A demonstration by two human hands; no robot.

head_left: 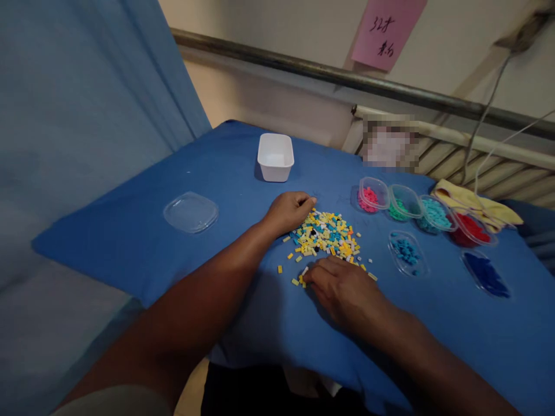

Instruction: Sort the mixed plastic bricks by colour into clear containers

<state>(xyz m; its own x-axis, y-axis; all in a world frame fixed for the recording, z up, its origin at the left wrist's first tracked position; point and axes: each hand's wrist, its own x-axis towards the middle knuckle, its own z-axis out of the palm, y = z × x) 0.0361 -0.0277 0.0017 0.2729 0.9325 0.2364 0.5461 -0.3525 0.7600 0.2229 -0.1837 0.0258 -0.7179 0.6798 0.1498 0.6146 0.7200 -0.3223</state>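
A loose pile of small toy bricks [327,234], mostly yellow, pale yellow, teal and white, lies on the blue cloth. My left hand [288,212] rests at the pile's far left edge, its fingers curled in; what they hold, if anything, is hidden. At the near side of the pile is my right hand [340,286], with its fingers pinched together. A white toy brick [304,271] sits tilted at those fingertips, and a few yellow bricks lie beside them.
A white tub [276,164] stands beyond the pile. To the left lies a clear plastic lid [191,212]. On the right are clear tubs with pink [367,199], green [398,209], turquoise [435,215] and red bricks [472,226]. Nearer are teal [406,252] and dark blue pieces [485,274].
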